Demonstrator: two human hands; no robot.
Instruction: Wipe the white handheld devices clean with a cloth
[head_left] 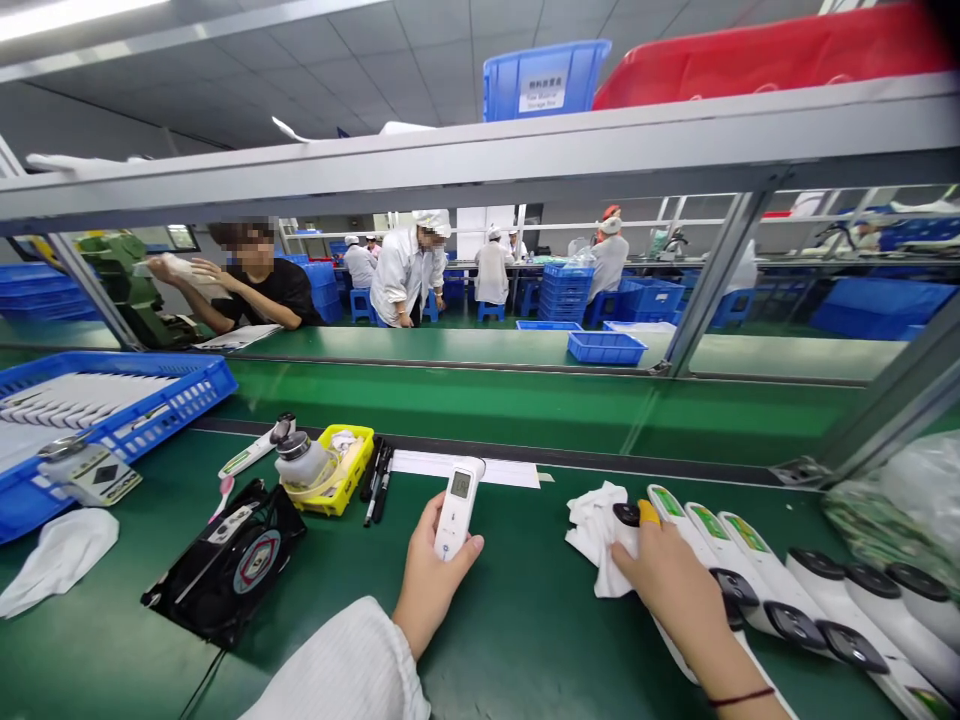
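My left hand (433,570) is closed around a white handheld thermometer (459,500), held upright with its small grey display facing me. At the right, my right hand (675,575) has a yellow finger cover on one fingertip. Its thumb and finger close on the black-ended head of another white thermometer (627,516), whose body is largely hidden under the hand. A crumpled white cloth (598,525) lies against that head. Beside this hand several more white thermometers (739,555) rest in a slanted row, with green labels and black ends.
A black fan (232,565), a yellow tray (349,470) with a bottle (304,460), and black pens (379,485) occupy the left. Blue crates (180,395) stand farther left. A metal shelf beam (450,170) crosses overhead. Across the green belt (465,400) sits a person (270,290).
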